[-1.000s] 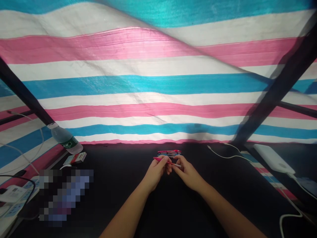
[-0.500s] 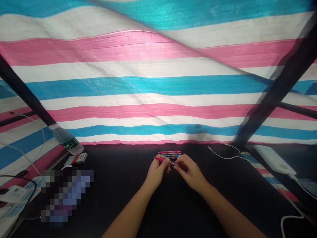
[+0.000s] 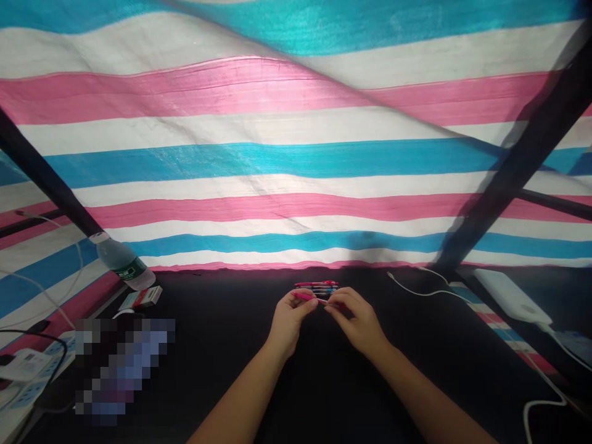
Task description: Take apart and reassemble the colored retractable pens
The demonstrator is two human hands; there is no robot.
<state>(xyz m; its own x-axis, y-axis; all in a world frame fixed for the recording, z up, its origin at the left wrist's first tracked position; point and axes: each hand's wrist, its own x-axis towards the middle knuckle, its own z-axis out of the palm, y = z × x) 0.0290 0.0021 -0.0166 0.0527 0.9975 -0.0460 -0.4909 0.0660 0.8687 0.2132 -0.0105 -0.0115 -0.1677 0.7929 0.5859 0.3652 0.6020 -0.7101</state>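
Seen from a head-worn camera, a person's two bare hands meet over a black counter (image 3: 416, 364), working on a pink pen (image 3: 306, 296) held level across the gap between them. The pen lies just in front of a tight row of pens (image 3: 317, 286), pink and blue among them, lying side by side; their exact number is too small to tell.

The left hand (image 3: 290, 320) is closed around the pen's pink end, its fingers curled and its thumb on top. The right hand (image 3: 357, 322) is partly closed, with its fingertips (image 3: 327, 307) pinched at the pen's other end, where the fingers hide part of the barrel. Neither hand touches the row.

Left of the row, a plastic water bottle (image 3: 124, 264) lies on its side beside a small red-and-white box (image 3: 140, 297), with a pixelated, unreadable object (image 3: 124, 370) nearer the camera and a white power strip (image 3: 28, 364) beyond it. Right of the row lie a white charging cable (image 3: 428, 291) and a white power bank (image 3: 511, 296). A pink, white and blue striped tarpaulin (image 3: 277, 160) hangs behind the row.
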